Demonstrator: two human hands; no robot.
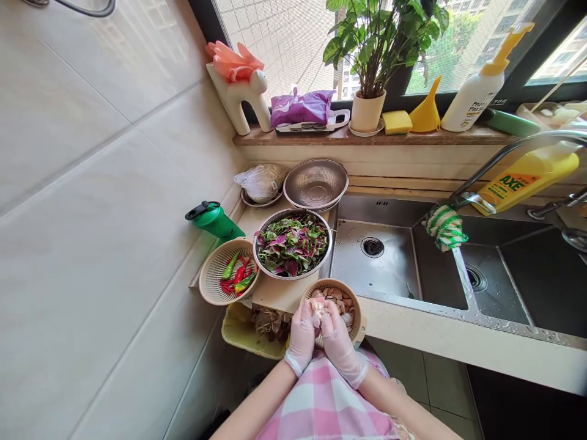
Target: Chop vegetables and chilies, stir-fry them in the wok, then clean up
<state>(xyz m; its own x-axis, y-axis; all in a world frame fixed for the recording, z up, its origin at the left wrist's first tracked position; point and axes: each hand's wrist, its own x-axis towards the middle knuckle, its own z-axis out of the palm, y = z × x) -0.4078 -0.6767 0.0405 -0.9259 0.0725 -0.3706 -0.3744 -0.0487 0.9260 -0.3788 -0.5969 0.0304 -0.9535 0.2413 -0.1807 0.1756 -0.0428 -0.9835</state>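
Both my hands wear thin clear gloves and meet over a beige basket (360, 305) of garlic cloves (340, 299). Between their fingertips is a pale garlic bulb (317, 310), partly hidden by the fingers. My left hand (302, 339) grips it from the left, and my right hand (338, 342) closes on it from the right. Just below and left of the basket, a yellow-green bin (247, 343) holds dry garlic skins (270, 321).
A colander (331, 244) of red and green leaves stands ahead, beside a basket (207, 278) of chillies. Behind are a steel strainer (316, 183), a bagged item (261, 182) and a green bottle (217, 221). A double sink (389, 269) lies right, with a cloth (444, 227) over its divider.
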